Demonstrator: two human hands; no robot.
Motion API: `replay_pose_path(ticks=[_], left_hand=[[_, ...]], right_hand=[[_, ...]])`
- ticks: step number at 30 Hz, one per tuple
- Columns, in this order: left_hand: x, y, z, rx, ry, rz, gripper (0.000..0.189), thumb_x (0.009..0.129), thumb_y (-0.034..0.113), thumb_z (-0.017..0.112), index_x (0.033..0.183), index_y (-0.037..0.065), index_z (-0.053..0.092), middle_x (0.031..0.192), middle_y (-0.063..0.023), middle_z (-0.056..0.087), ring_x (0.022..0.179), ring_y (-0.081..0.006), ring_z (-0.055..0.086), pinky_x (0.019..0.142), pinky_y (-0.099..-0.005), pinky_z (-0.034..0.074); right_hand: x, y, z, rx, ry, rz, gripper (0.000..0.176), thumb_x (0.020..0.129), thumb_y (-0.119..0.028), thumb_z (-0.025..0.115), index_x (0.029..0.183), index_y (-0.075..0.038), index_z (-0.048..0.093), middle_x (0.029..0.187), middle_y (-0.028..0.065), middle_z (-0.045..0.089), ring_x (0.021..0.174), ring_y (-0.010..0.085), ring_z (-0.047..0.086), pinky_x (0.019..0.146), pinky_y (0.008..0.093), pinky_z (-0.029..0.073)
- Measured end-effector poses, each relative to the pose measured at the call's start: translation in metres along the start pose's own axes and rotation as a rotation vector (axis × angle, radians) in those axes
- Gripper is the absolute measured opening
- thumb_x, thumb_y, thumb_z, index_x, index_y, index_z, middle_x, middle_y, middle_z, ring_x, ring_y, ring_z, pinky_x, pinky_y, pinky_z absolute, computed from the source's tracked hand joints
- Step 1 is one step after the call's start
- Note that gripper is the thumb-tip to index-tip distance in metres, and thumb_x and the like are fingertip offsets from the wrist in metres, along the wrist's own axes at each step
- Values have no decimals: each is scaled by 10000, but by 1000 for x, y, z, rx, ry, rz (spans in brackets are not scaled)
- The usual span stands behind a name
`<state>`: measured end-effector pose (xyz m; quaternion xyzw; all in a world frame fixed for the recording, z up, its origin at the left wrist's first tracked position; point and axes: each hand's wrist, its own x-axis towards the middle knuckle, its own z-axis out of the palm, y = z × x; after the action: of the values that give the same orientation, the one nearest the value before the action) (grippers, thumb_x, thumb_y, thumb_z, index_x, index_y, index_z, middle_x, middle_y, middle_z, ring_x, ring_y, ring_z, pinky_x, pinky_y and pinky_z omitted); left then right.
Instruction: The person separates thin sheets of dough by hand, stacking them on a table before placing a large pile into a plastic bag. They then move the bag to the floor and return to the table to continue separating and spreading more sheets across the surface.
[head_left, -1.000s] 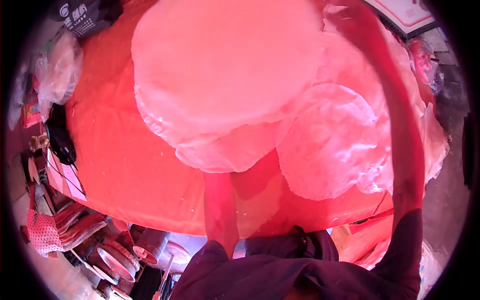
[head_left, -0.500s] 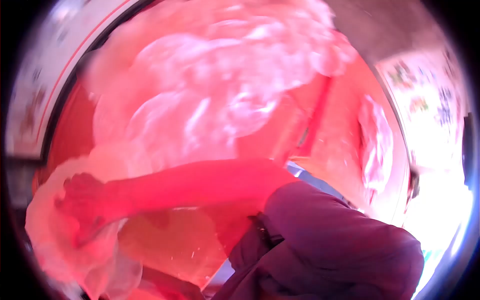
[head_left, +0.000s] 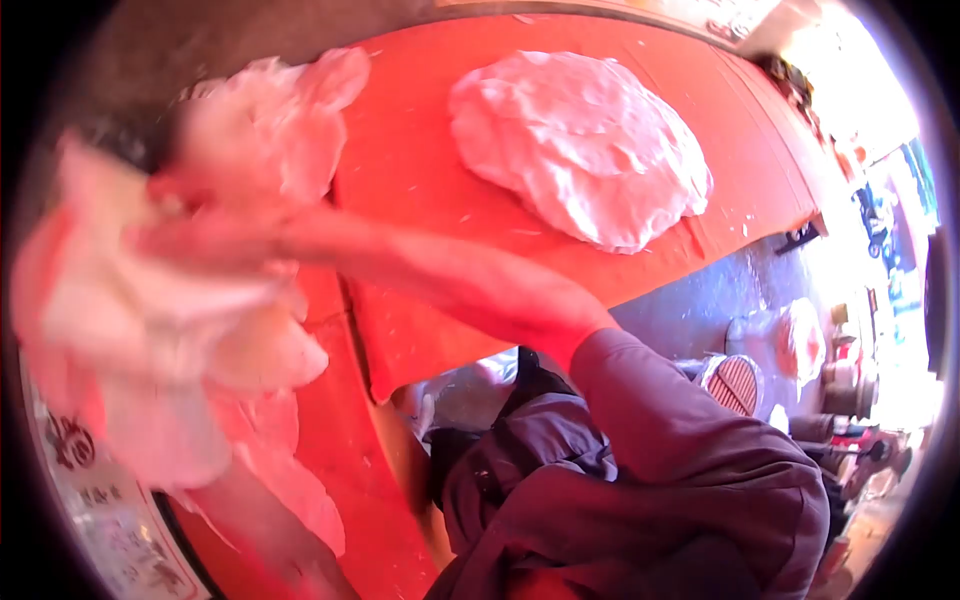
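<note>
A bundle of thin, pale, floppy round sheets [head_left: 150, 310] hangs in the air at the left, blurred by motion. My right hand [head_left: 205, 230] reaches across to its upper edge, and the fingers appear closed on the sheets. My left forearm [head_left: 265, 525] comes up from the bottom and ends under the bundle, which hides the left hand. Behind the right hand, more of these sheets lie in a loose pile [head_left: 320, 120]. Further right, a broad, rounded heap of similar sheets [head_left: 585, 150] rests on the red-looking table [head_left: 410, 110].
Small pale scraps dot the tabletop. A white printed panel [head_left: 110, 510] edges the lower left. On the floor at the right are a clear bag with pale contents [head_left: 800, 340] and a striped round object [head_left: 732, 385]. Stacked items crowd the bright far right.
My view has swung right, bringing the rounded heap and the floor into sight. The bundle at the left has been lifted and spread, with my right hand higher than before.
</note>
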<state>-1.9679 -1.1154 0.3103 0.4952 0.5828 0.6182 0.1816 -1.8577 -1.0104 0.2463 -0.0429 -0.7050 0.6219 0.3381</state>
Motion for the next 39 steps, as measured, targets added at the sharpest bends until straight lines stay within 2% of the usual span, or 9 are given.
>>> replay_pose_path(ticks=[4, 9, 12, 17, 20, 22, 30, 31, 39], left_hand=[[54, -12, 234, -126, -278, 15, 524, 921, 259, 572, 1285, -102, 466, 1197, -286, 581, 1122, -403, 568, 952, -428, 470], [-31, -80, 448, -34, -599, -68, 530, 926, 259, 566, 1293, -108, 458, 1204, -292, 579, 1131, -405, 566, 961, -428, 467], [-101, -111, 482, 74, -761, -114, 534, 929, 259, 563, 1298, -113, 454, 1208, -295, 578, 1136, -406, 564, 966, -427, 466], [-161, -145, 449, 86, -784, -117, 554, 918, 291, 586, 1282, -111, 472, 1202, -313, 576, 1129, -393, 584, 948, -408, 474], [-166, -121, 386, -31, -877, -631, 501, 926, 287, 581, 1267, -74, 512, 1170, -275, 613, 1064, -361, 631, 916, -405, 495], [-194, -135, 336, -109, -746, -631, 446, 931, 266, 580, 1246, -46, 545, 1118, -240, 647, 1008, -330, 660, 883, -389, 513], [-359, -206, 87, 45, 107, -646, 326, 953, 211, 605, 1176, -25, 595, 1025, -95, 673, 928, -176, 656, 824, -296, 524], [-368, -185, 49, -58, 199, -914, 274, 966, 187, 587, 1151, -15, 600, 988, -81, 650, 906, -158, 641, 800, -283, 525], [-516, -166, -124, -168, 1137, -1009, 263, 950, 199, 605, 1116, -5, 603, 935, -73, 636, 848, -150, 624, 745, -277, 505]], right_hand=[[-80, 23, -220, 227, 461, 84, 512, 818, -503, 584, 1023, -33, 601, 945, 178, 646, 902, 347, 633, 817, 431, 504], [-275, 58, -412, 393, 1063, -3, 499, 901, -473, 529, 1124, -32, 598, 1040, 165, 650, 956, 319, 633, 854, 417, 502], [-398, 63, -452, 397, 1285, -16, 495, 950, -455, 496, 1185, -31, 597, 1097, 157, 652, 988, 302, 632, 876, 409, 500], [-482, 4, -385, 235, 1578, 503, 534, 956, -509, 487, 1231, -56, 556, 940, 146, 667, 843, 259, 651, 768, 370, 527], [-494, 24, -354, 31, 1711, 649, 432, 953, -462, 536, 1056, -50, 615, 688, 56, 587, 573, 167, 562, 516, 274, 440], [-446, 31, -305, -49, 1525, 617, 344, 982, -357, 534, 940, -21, 594, 607, 24, 511, 505, 97, 456, 460, 228, 345], [-257, 103, -32, 40, 44, 851, 301, 935, -236, 612, 1087, 24, 606, 771, 40, 608, 657, 116, 559, 583, 258, 448], [-237, 120, 8, 94, -97, 860, 313, 924, -238, 627, 1100, 20, 609, 800, 46, 623, 688, 120, 574, 606, 263, 463], [-161, 215, 276, 4, -595, 1003, 280, 854, -263, 689, 907, -2, 605, 716, 47, 618, 628, 139, 590, 562, 293, 473]])
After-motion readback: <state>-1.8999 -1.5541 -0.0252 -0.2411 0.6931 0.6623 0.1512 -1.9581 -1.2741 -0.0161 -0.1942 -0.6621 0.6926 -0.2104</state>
